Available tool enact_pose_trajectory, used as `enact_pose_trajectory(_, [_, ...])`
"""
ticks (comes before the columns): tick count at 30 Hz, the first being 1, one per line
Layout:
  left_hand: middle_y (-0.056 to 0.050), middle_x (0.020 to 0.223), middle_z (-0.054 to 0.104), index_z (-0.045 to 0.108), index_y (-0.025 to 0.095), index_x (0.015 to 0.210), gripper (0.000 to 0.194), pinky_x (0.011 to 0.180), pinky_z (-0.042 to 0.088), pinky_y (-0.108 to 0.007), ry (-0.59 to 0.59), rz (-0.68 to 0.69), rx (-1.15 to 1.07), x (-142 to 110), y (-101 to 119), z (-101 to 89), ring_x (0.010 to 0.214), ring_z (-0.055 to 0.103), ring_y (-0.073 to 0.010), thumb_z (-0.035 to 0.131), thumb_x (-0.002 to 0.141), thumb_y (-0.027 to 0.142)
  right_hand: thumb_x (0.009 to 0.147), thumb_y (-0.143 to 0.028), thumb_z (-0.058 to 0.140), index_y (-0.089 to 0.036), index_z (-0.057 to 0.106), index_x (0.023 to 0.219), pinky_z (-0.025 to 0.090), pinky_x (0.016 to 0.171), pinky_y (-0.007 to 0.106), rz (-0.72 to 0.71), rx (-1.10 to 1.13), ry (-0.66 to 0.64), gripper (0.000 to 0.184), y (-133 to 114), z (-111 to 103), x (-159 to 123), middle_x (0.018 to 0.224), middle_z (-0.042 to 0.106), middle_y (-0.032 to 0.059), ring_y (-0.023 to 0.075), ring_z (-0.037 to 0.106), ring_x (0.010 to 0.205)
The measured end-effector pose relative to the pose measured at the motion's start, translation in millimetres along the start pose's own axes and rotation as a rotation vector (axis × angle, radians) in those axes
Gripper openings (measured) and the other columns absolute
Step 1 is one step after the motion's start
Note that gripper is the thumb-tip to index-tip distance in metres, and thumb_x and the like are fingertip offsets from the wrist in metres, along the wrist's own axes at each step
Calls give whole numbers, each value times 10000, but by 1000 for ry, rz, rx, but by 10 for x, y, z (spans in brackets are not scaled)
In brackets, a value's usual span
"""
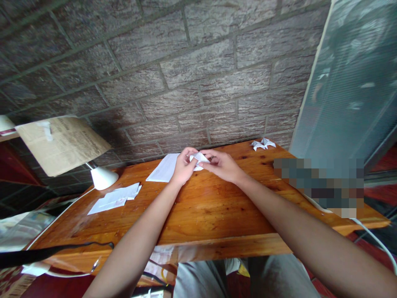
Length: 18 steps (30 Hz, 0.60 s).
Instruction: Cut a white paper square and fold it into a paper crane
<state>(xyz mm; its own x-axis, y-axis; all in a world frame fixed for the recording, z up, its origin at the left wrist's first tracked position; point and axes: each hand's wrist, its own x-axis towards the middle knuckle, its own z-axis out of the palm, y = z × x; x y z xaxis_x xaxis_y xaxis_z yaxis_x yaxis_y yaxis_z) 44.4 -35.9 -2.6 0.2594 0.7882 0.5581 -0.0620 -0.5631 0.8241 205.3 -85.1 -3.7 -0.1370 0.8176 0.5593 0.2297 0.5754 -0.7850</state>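
Note:
Between both hands, a small folded piece of white paper (199,159) is held above the wooden table near its back edge. My left hand (185,167) pinches its left side, with the thumb across the front. From the right, my right hand (221,164) grips the other side between thumb and fingers. Part of the folded paper is hidden by the fingers. Just behind and left of my left hand lies a stack of white paper (161,169). Two small folded paper figures (263,143) sit at the table's back right.
A white-based lamp (104,179) with a brown paper shade (63,142) stands at the left. Loose white paper pieces (114,198) lie in front of it. The wooden table (214,211) meets a brick wall (211,82). Cables run along both sides; a blurred patch covers the right end.

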Motion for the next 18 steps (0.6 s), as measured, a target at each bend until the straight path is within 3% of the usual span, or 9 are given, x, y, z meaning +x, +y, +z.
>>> enact_pose_trajectory(3, [36,716,581,558,193,866,234,528,369,-196,82,-73,-73,12,-25,0,585,506,-96,672,665,232,720,-277,724,-215,683,1108,485,602,216,0,-15,29,395,0,23,-19,929,723,19,113,623,650])
enact_pose_trajectory(7, [39,718,590,564,195,880,272,528,394,-196,123,-135,-129,18,-35,9,575,512,-95,683,641,243,747,-279,682,-203,701,1046,516,538,216,71,135,38,308,45,58,-33,892,732,32,152,665,716])
enact_pose_trajectory(18, [20,696,657,613,187,795,186,548,417,-203,104,33,-5,27,-32,-32,606,569,-112,654,614,168,701,-342,725,-203,741,973,516,510,206,137,295,73,306,32,52,-8,822,742,21,145,650,690])
